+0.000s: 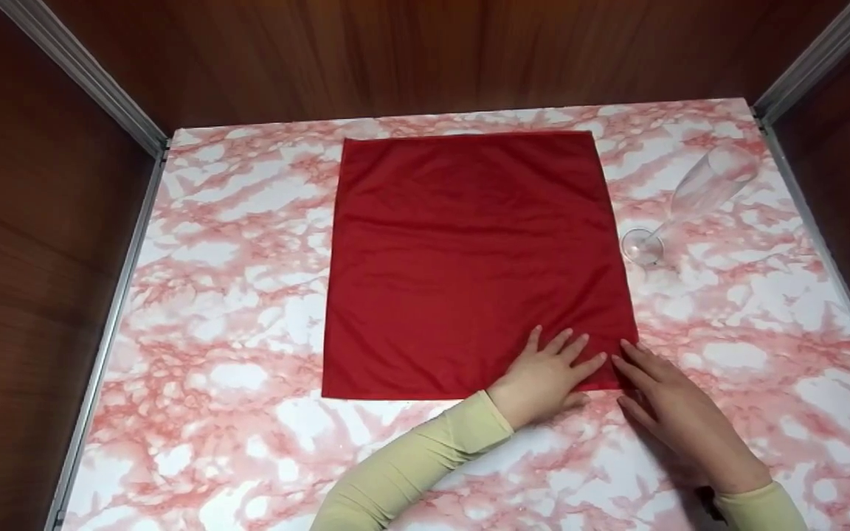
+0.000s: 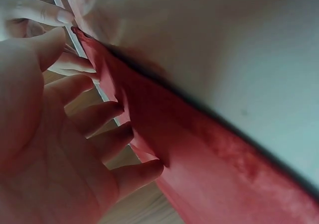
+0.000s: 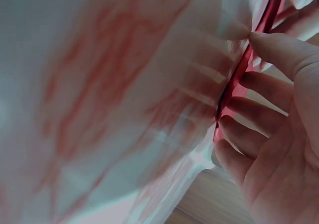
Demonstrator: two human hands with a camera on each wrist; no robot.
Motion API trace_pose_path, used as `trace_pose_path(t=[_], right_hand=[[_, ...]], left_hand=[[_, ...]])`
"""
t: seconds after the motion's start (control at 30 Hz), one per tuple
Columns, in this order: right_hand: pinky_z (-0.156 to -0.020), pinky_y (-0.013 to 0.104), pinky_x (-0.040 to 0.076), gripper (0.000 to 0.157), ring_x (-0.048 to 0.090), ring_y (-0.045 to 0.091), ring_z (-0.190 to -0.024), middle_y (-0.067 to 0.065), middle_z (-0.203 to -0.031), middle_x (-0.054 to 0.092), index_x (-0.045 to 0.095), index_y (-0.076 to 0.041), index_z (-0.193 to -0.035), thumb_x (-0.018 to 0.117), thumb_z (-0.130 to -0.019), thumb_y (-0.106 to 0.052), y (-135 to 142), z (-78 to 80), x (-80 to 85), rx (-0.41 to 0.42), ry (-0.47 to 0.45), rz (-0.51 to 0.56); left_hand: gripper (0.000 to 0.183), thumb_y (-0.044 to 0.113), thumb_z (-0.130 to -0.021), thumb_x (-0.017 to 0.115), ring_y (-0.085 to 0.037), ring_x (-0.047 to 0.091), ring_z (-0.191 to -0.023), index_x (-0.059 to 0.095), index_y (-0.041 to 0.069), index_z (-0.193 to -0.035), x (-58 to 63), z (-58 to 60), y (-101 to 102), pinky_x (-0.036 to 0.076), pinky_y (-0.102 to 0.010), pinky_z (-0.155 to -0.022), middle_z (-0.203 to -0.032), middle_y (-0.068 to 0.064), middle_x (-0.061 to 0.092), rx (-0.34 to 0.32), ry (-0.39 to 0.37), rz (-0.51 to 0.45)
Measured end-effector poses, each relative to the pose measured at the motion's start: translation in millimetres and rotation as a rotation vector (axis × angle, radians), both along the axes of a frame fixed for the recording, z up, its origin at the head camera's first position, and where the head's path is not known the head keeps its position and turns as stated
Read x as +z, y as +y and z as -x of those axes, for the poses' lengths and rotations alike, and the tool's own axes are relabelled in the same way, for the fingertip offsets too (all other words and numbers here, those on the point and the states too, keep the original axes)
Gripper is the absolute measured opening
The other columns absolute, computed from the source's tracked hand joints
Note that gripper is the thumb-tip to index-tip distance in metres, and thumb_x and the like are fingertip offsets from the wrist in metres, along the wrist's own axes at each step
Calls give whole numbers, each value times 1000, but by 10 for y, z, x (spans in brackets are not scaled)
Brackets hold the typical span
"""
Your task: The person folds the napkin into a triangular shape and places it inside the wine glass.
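Observation:
A square red cloth [image 1: 469, 251] lies spread on the table with faint creases. My left hand [image 1: 543, 376] rests on its near right part, fingers spread and fingertips touching the fabric. In the left wrist view, the left hand [image 2: 65, 139] shows its palm, with fingertips against the cloth [image 2: 194, 154]. At the near right corner is my right hand [image 1: 679, 413], its fingers extended and fingertips at the cloth's edge. In the right wrist view, the right hand [image 3: 279, 124] has its thumb apart from the other fingers, which touch the cloth's border [image 3: 234, 79].
A clear champagne flute [image 1: 698, 199] stands just right of the cloth, its base close to the cloth's edge. The red-and-white marbled table [image 1: 226, 376] is bounded by brown wood-look panels [image 1: 432, 59] at the back and both sides.

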State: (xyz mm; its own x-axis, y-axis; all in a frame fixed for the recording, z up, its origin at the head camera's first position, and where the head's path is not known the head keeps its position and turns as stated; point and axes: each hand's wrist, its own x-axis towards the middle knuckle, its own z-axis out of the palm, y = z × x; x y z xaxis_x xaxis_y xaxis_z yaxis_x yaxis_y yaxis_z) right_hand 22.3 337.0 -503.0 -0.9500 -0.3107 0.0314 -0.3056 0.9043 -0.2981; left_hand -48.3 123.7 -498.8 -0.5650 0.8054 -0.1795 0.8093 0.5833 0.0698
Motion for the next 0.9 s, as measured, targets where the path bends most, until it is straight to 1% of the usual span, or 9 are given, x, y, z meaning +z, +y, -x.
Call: trace_pose_path(t=[0.07, 0.23, 0.4, 0.6, 0.77, 0.9], right_hand=[[-97, 50, 39, 53, 43, 36, -127, 11, -146, 41, 56, -5, -133, 73, -85, -22, -4, -5, 3, -1, 5, 8], [-95, 50, 40, 50, 45, 35, -125, 11, -145, 43, 58, -5, -131, 73, -84, -16, -9, -6, 2, -2, 27, 23], [-92, 50, 43, 48, 49, 35, -122, 13, -141, 47, 62, -4, -127, 74, -81, -8, -7, 14, -16, 11, 71, 19], [-89, 49, 46, 43, 53, 36, -118, 15, -138, 50, 64, -2, -123, 72, -81, -4, -18, 39, -20, 11, 101, 25], [-86, 49, 48, 38, 54, 37, -116, 16, -136, 51, 66, 0, -119, 72, -81, -1, -33, 51, -4, -3, 101, 31], [-83, 50, 49, 30, 55, 37, -114, 16, -134, 53, 67, 1, -111, 72, -81, 0, -41, 72, 7, -18, 91, 33]], left_hand=[[63, 56, -94, 46, -20, 22, -142, 27, 37, -151, 5, -7, 19, 21, -50, -110, -154, 3, 29, -8, 7, 5], [63, 55, -95, 47, -21, 21, -142, 27, 36, -151, -6, -24, 60, 21, -49, -111, -154, 3, 29, -24, -3, -3], [63, 55, -94, 48, -21, 21, -142, 28, 36, -150, -20, -23, 93, 21, -48, -111, -153, 3, 30, -22, 1, -4], [63, 55, -94, 48, -21, 22, -141, 28, 36, -150, -9, -20, 108, 20, -47, -111, -153, 3, 31, -26, 8, 14], [62, 56, -94, 48, -20, 23, -141, 29, 36, -150, 5, -12, 129, 19, -47, -112, -152, 3, 32, -23, 4, 32], [62, 56, -94, 48, -20, 25, -140, 31, 36, -149, 2, -9, 136, 19, -47, -111, -152, 3, 33, -21, 6, 21]])
